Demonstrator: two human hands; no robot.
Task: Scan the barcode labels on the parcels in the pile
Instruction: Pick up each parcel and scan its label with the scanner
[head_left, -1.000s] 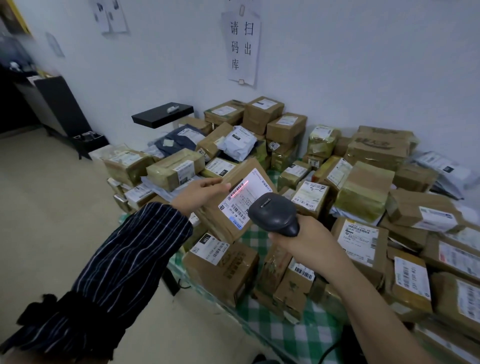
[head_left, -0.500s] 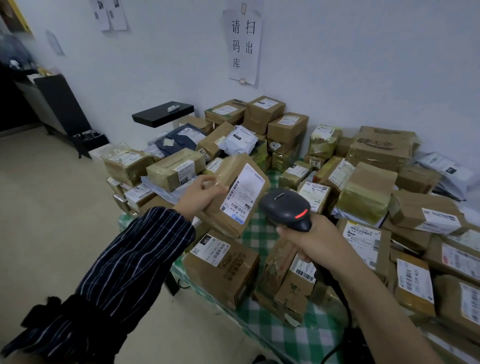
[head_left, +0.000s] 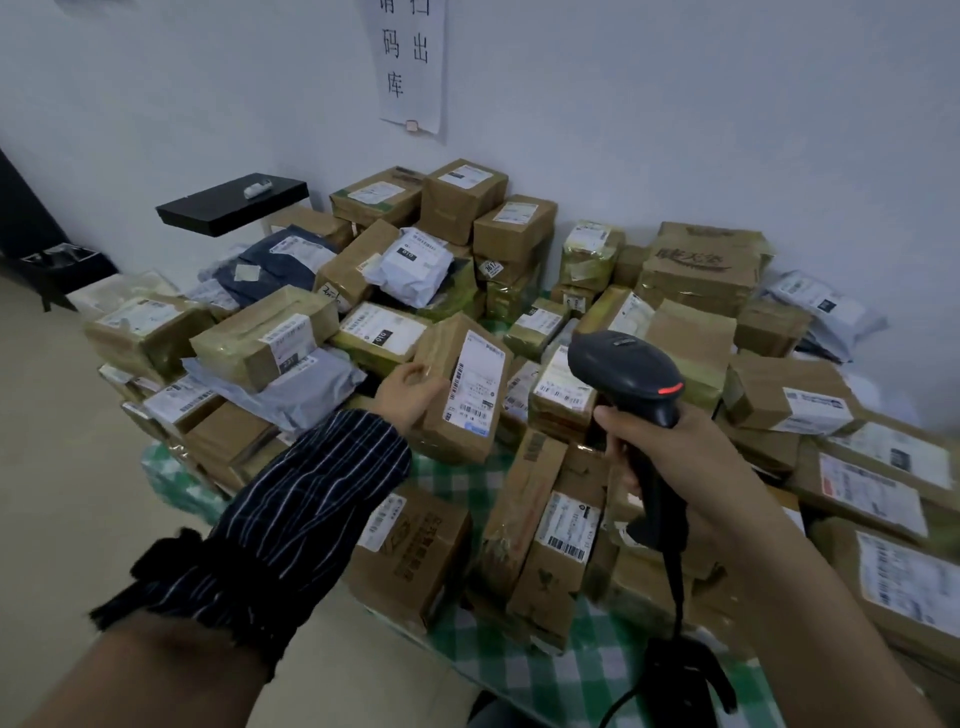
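A box (head_left: 460, 400) is gripped by the left hand (head_left: 410, 392), a scanner (head_left: 626, 371) clasped in the right hand's (head_left: 675, 452) curled fingers; the pile (head_left: 696, 265) is judged mostly unscanned.

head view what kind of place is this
Likely a parcel depot or pickup point: a heap of labelled parcels, a barcode scanner in the right hand, one box in the left hand, a paper sign above.

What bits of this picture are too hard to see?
Head view only:
- Label on the held parcel: writing too small and blurred.
- Wall sign: its top is cut off by the picture's upper edge.
- Scanner: handle mostly covered by the right hand.
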